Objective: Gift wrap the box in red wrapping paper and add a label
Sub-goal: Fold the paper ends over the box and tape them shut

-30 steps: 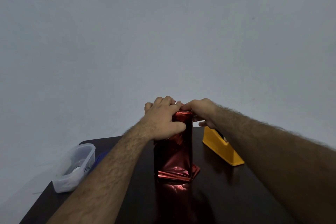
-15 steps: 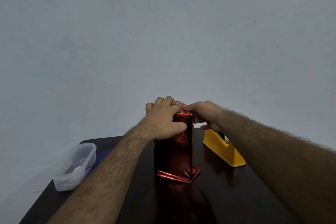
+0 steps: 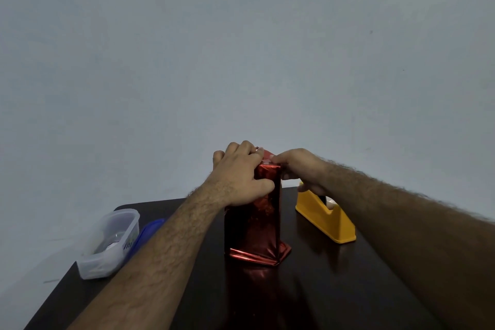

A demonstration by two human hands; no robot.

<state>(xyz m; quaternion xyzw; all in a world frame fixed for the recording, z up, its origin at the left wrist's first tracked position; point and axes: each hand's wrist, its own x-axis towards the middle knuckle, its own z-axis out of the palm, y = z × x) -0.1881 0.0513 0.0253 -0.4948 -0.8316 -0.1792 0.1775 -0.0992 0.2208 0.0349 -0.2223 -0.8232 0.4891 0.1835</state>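
A tall box in shiny red wrapping paper [image 3: 261, 228] stands upright on the dark table [image 3: 321, 289]. Loose paper flares out at its base. My left hand [image 3: 241, 177] wraps over the box's top left, thumb across the front face, fingers curled over the top. My right hand [image 3: 297, 166] is at the top right edge, fingertips pinching the folded paper flap there. The top face itself is mostly hidden behind both hands.
A yellow tape dispenser [image 3: 325, 215] sits right of the box, partly behind my right forearm. A clear plastic container [image 3: 108, 244] with small items stands at the table's left edge, a blue lid [image 3: 147, 230] beside it. A pale wall rises behind.
My right hand has slid slightly along the top flap toward the right edge. The left hand keeps its hold and the box stays upright.
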